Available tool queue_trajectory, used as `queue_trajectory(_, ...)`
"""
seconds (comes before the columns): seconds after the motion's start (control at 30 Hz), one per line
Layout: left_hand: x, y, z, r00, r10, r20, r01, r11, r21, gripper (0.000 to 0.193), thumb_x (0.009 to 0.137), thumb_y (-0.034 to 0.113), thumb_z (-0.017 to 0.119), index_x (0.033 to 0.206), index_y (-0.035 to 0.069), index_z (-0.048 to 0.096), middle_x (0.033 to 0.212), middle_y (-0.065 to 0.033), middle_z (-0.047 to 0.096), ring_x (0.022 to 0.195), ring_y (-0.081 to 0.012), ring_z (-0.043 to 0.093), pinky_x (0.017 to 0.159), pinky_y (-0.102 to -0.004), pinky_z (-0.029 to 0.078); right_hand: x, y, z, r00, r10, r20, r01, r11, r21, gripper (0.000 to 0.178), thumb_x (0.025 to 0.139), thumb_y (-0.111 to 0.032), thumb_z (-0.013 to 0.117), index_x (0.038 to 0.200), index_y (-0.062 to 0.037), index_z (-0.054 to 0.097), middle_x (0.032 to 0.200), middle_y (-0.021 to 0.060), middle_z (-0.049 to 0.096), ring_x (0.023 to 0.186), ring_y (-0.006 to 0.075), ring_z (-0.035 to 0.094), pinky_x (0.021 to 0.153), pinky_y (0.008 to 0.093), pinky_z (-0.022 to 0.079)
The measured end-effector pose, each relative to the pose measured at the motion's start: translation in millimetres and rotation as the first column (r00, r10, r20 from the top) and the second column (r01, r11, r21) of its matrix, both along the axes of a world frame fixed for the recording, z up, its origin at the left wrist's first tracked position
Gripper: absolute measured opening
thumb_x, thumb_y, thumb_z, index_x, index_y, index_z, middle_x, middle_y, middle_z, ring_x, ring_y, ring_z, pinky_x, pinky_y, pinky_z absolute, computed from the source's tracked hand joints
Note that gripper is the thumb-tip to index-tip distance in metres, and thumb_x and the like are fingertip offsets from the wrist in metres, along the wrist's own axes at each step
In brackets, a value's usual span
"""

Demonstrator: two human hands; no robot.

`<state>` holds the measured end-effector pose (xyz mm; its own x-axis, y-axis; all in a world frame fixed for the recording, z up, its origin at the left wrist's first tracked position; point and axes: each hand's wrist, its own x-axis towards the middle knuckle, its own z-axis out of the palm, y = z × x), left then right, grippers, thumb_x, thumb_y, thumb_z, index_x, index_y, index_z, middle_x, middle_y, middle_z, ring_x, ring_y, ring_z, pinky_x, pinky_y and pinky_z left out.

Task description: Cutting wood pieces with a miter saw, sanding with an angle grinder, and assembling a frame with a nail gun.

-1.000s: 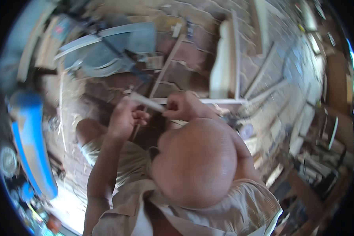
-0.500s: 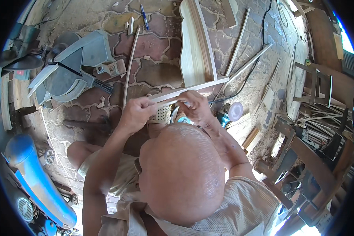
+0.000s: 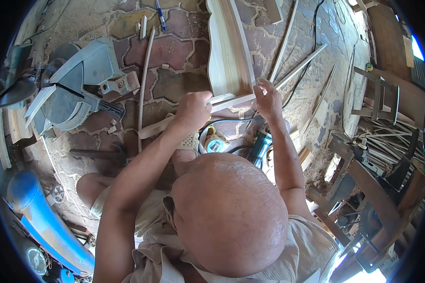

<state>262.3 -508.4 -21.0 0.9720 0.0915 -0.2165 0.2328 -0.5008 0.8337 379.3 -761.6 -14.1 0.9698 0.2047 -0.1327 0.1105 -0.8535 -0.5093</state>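
A pale wooden board with a wavy left edge and a raised strip along its right side, like a panel [image 3: 226,52], lies on the paving ahead of me. A long wooden strip [image 3: 231,103] runs slantwise across its near end. My left hand [image 3: 192,113] is closed around a shorter wooden strip [image 3: 222,98], which lies along the long one by the panel's near edge. My right hand [image 3: 269,100] is at the panel's near right corner, fingers bent around the long strip's end. The exact grip of those fingertips is partly hidden.
A grey mitre saw [image 3: 75,89] stands at left, with a hammer [image 3: 97,153] near it. A teal power tool [image 3: 259,146] and a tape measure [image 3: 216,144] lie close to me. Loose strips [image 3: 301,68], a black cable [image 3: 311,61] and a blue pen [image 3: 161,16] are on the paving.
My hands have moved apart and away from me. The right hand went from the strips' middle to the panel's corner; the short strip in my left hand moved toward the panel's near edge.
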Motion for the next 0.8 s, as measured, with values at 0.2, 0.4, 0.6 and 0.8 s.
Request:
queue_trajectory(0.2,18.9,-9.0,-4.4,0.996,-0.008,-0.089,-0.001,0.995,-0.097,0.012,0.083,0.008,0.062,0.078,-0.003,0.060,0.075,-0.0274,0.065,0.071,-0.0445,0.066,0.067,-0.0512,0.050,0.3,11.4,13.1,0.989,0.019,-0.144,-0.028,0.998,-0.059,0.048,0.096,-0.026,0.067,0.136,-0.0010,0.060,0.122,0.0226,0.071,0.116,0.0385,0.069,0.099,0.0449,0.053)
queue_trajectory(0.4,15.1,9.8,-40.1,0.965,0.086,-0.248,-0.153,0.952,-0.266,0.020,0.083,0.009,0.061,0.071,-0.004,0.053,0.065,-0.0286,0.054,0.060,-0.0431,0.058,0.058,-0.0490,0.045,-23.8,40.7,33.9,0.769,0.633,0.094,-0.612,0.770,-0.179,0.064,0.081,-0.028,0.085,0.137,-0.0105,0.061,0.138,0.0138,0.062,0.133,0.0339,0.054,0.114,0.0465,0.043)
queue_trajectory(0.6,22.6,-5.3,-47.3,0.955,0.125,-0.268,-0.182,0.963,-0.199,0.015,0.080,0.008,0.063,0.072,-0.003,0.056,0.068,-0.0296,0.059,0.064,-0.0455,0.061,0.061,-0.0489,0.048,-43.5,40.7,3.0,0.703,0.700,0.126,-0.695,0.714,-0.085,0.055,0.077,-0.012,0.081,0.129,-0.0053,0.063,0.124,0.0120,0.064,0.115,0.0336,0.060,0.103,0.0451,0.048)
queue_trajectory(0.8,33.1,-21.6,-30.1,0.968,0.178,-0.178,-0.189,0.981,-0.046,0.013,0.078,0.009,0.064,0.076,-0.004,0.063,0.070,-0.0297,0.062,0.066,-0.0466,0.062,0.065,-0.0481,0.050,-51.4,43.2,5.6,0.704,0.673,0.228,-0.673,0.734,-0.089,0.053,0.074,-0.009,0.081,0.124,-0.0044,0.064,0.121,0.0129,0.063,0.113,0.0345,0.060,0.104,0.0465,0.049)
